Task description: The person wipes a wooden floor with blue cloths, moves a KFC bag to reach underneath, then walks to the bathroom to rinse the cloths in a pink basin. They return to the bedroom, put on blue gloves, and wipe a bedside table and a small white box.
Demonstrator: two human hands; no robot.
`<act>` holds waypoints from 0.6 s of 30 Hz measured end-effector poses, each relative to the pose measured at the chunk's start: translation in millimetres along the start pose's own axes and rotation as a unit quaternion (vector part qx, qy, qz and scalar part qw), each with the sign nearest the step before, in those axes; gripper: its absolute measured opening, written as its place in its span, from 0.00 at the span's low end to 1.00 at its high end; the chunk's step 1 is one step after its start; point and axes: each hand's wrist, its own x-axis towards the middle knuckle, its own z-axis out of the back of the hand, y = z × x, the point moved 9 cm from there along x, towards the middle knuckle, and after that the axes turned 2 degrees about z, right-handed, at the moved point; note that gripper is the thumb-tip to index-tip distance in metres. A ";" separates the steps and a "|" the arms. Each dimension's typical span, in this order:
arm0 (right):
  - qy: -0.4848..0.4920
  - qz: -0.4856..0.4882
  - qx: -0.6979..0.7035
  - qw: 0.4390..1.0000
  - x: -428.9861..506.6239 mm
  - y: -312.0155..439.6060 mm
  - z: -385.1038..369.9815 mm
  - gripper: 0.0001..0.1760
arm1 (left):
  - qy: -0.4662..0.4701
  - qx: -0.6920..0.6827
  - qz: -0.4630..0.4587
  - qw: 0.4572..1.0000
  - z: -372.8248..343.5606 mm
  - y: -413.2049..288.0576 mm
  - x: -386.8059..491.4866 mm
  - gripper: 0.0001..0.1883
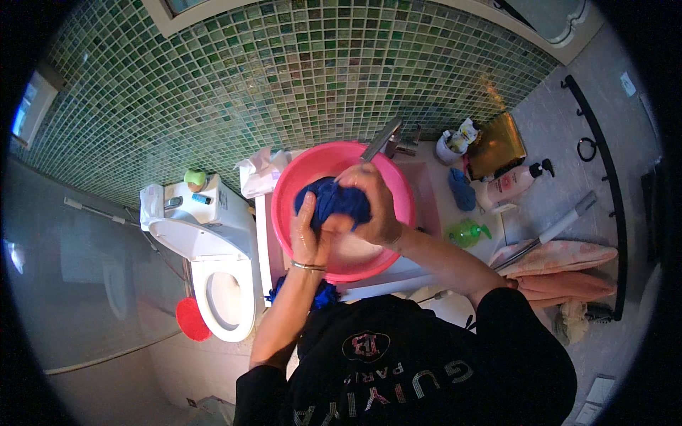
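Observation:
A bunched, wet dark blue cloth point(333, 201) is held between both hands over a pink plastic basin point(285, 175). My left hand point(309, 234) grips its lower left side, thumb up, with a bracelet at the wrist. My right hand point(375, 202) is closed around its right side, its fingers over the top, just below the spout of a metal faucet point(382, 139). Pale, cloudy water point(351, 250) shows in the basin under the hands. Part of the cloth is hidden by the fingers.
The basin rests on a white sink point(362, 290). On the right stand a green pump bottle point(466, 232), a pink pump bottle point(509, 183), a blue cloth item point(461, 189) and a white cup point(448, 149). On the left are a tissue pack point(261, 173) and an open toilet point(226, 298).

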 end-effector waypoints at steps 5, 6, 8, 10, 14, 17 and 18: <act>-0.157 -0.464 0.492 0.720 -41.9 -95.8 -29.9 0.11 | 0.095 0.478 -0.319 0.813 -93.3 -71.7 -23.8 0.28; -0.028 -0.399 0.407 0.821 -30.1 -94.6 -25.2 0.16 | 0.147 0.528 -0.358 0.755 -112.7 -72.2 -29.0 0.27; 0.083 -0.403 0.506 0.758 -13.1 -87.7 -42.4 0.25 | 0.250 0.607 -0.400 0.639 -149.6 -76.7 -41.7 0.24; 0.190 -0.349 0.529 0.750 -4.4 -71.8 -40.6 0.29 | 0.363 0.637 -0.397 0.552 -179.6 -66.8 -49.4 0.22; 0.380 0.004 0.276 0.883 64.2 -26.2 -44.3 0.21 | 0.483 0.676 -0.372 0.415 -215.2 -71.2 -71.9 0.18; 0.418 -0.299 0.338 0.788 84.0 -24.4 -57.1 0.17 | 0.548 0.648 -0.393 0.354 -243.6 -67.3 -88.8 0.15; 0.435 -0.271 0.281 0.812 94.3 -15.5 -57.0 0.16 | 0.566 0.638 -0.399 0.337 -249.6 -65.2 -92.5 0.11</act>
